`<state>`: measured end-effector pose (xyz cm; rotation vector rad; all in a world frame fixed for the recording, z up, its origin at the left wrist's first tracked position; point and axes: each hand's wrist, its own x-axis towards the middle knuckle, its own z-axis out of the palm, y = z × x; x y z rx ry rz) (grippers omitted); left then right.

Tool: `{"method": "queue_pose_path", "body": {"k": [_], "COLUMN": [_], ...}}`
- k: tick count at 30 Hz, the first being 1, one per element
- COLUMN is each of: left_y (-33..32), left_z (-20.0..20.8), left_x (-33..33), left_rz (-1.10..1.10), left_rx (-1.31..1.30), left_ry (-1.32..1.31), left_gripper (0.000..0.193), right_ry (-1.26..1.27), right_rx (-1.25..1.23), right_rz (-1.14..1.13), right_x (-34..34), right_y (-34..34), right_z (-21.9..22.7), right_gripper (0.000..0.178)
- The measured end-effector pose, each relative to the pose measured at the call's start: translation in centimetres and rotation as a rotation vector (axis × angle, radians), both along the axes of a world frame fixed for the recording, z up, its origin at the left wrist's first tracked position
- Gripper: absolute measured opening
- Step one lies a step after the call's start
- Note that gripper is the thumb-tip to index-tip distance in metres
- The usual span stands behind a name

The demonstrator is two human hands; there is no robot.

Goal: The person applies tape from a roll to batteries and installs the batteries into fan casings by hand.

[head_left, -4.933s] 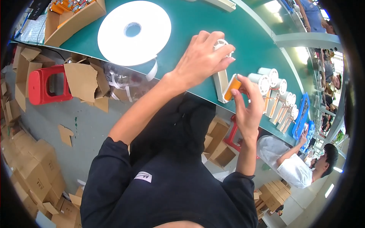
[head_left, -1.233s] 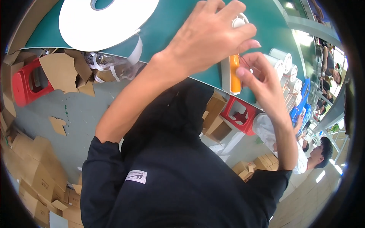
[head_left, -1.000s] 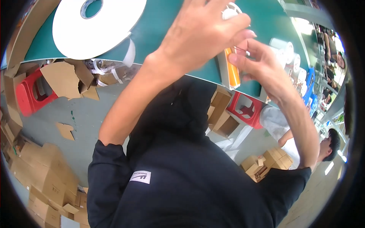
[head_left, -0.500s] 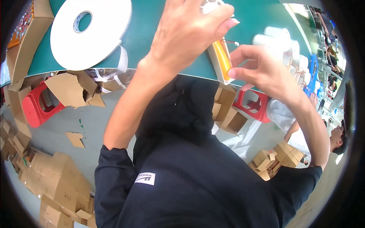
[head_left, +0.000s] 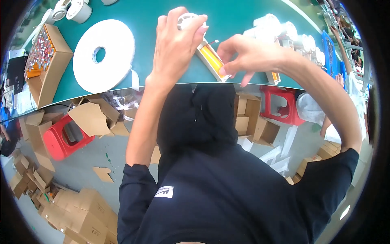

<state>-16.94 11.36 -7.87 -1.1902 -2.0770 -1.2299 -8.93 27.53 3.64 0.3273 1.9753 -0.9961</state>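
A white plastic housing with a round, spoked head lies tilted over the green table near its front edge. My left hand wraps round the head, thumb along its right side. In the trough of the handle sits an orange cylindrical battery. A thin wire with a small white plug sticks out beside the battery's upper end. My right hand is curled at the handle's lower end. Its thumb presses on the battery there, and the index finger bends in by the housing's right wall.
Left on the table lies a big white tape roll, beside a cardboard box of orange batteries. More white housings and a blue tray are at right. Red stools and cartons stand below. A co-worker's arm shows far right.
The view has shifted, bringing more of the table's left side into sight. Both hands stay on the housing, the right thumb still at the battery's lower end.
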Motion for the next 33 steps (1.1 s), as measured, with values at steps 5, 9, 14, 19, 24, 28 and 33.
{"method": "queue_pose_path", "body": {"k": [5,9,14,19,24,28,33], "left_y": [-0.4,-0.5,-0.3,-0.3,-0.5,-0.8,-1.0], "left_z": [0.0,-0.1,0.5,0.3,0.5,0.6,0.6], "left_x": [0.0,0.1,0.1,0.0,0.2,0.1,-0.1], "left_rz": [0.002,0.004,-0.007,0.017,-0.022,-0.044,-0.066], "left_rx": [-0.028,-0.055,-0.083,-0.047,-0.072,-0.071,-0.071], "left_ry": [0.005,-0.023,0.013,-0.024,-0.054,-0.075,-0.104], "left_gripper": [0.020,0.021,0.023,0.021,0.024,0.027,0.032], "right_ry": [0.019,0.113,0.325,0.264,0.720,0.633,0.846], "right_rx": [0.045,0.097,0.161,0.017,0.173,0.149,0.272], "right_rz": [0.009,0.097,0.069,-0.079,0.138,0.145,0.371], "right_x": [0.2,0.3,1.9,1.8,2.7,2.9,2.9], "right_y": [-0.7,-0.9,-1.3,-0.5,0.5,0.4,-0.1], "right_z": [0.2,-0.2,-0.8,-1.7,-1.7,-0.3,-1.2], "right_gripper": [0.030,0.029,0.025,0.029,0.041,0.035,0.038]}}
